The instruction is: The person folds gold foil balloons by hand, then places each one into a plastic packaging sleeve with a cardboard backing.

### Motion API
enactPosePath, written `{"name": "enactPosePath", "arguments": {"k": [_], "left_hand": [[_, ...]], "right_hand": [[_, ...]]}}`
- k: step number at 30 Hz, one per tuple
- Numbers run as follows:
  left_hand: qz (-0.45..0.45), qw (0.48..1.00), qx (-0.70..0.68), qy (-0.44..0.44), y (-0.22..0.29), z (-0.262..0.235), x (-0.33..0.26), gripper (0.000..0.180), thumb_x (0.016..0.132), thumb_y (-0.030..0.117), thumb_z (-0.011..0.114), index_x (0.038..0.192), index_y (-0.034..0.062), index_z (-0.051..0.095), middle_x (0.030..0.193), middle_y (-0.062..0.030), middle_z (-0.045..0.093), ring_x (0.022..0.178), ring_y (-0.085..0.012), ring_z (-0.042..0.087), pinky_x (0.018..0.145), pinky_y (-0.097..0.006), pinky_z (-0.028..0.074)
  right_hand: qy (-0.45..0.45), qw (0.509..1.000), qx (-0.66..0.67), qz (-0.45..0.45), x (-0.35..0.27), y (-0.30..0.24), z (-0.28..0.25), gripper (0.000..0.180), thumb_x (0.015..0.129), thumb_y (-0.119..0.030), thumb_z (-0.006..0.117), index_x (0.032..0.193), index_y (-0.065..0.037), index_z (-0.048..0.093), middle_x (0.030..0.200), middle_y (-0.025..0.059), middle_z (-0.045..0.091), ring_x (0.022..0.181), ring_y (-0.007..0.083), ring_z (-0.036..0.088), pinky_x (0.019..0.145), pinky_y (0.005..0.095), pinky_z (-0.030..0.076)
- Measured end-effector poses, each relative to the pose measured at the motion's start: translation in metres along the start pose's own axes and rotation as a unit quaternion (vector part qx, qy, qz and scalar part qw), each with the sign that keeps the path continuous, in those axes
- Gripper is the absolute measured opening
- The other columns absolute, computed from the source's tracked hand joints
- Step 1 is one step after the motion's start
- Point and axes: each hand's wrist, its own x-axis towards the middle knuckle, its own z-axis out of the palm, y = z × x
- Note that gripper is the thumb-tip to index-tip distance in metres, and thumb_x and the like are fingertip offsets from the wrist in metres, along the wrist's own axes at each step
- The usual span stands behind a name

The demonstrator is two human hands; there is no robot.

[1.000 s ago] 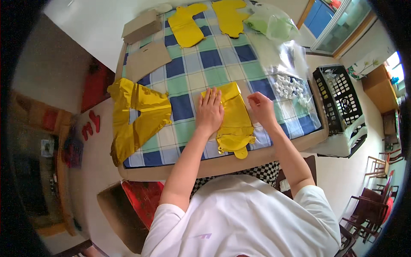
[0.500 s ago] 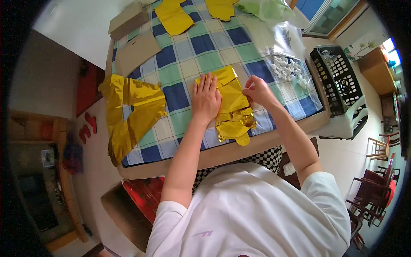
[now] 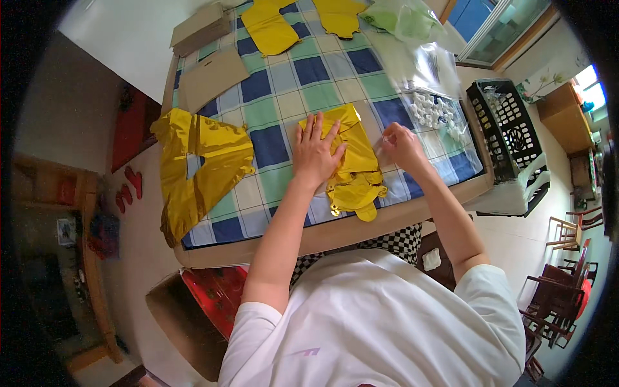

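In front of me a folded gold foil balloon (image 3: 356, 145) lies on the checked cloth (image 3: 271, 145), with its crumpled end toward the near edge. My left hand (image 3: 314, 155) rests flat on its left part, fingers spread. Just right of the foil, my right hand (image 3: 403, 147) is closed with thumb and fingers together, apart from the foil. Whatever lies in its fingertips is too small or blurred to make out. Another gold foil balloon (image 3: 209, 164) is spread out to the left, hanging over the table's corner.
Two more gold foil balloons (image 3: 269, 29) lie at the far side. Brown cardboard (image 3: 213, 79) sits back left. Clear plastic bags (image 3: 431, 68) and small white pieces (image 3: 440, 113) are at right, beside a black crate (image 3: 509, 126). A green plastic bag (image 3: 403, 18) lies far right.
My right hand has moved right, off the foil's edge it was touching. My left hand's fingers have spread wider, and the foil's lower part looks flatter.
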Motion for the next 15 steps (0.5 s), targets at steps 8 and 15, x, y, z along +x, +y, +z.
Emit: {"name": "enactPosePath", "arguments": {"k": [8,15], "left_hand": [[-0.004,1.000,-0.009,-0.011,0.000,0.003,0.003,0.057,0.095,0.048,0.046,0.146,0.0221,0.039,0.155,-0.0147,0.026,0.144,-0.0329,0.023,0.116,-0.050,0.014],[0.004,0.999,-0.041,0.023,-0.002,-0.002,0.001,0.047,0.095,0.040,0.049,0.137,0.0204,0.052,0.152,-0.0137,0.034,0.142,-0.0337,0.026,0.115,-0.051,0.020]], "right_hand": [[0.076,0.997,0.018,-0.027,0.021,-0.003,0.014,0.014,0.084,-0.015,0.063,0.089,-0.003,0.066,0.077,0.0131,0.064,0.070,0.0315,0.062,0.066,0.0389,0.050],[-0.189,0.949,0.233,0.103,0.005,-0.013,-0.003,0.028,0.094,-0.023,0.058,0.083,0.002,0.066,0.061,0.0008,0.057,0.051,0.0071,0.050,0.049,0.0243,0.041]]}}
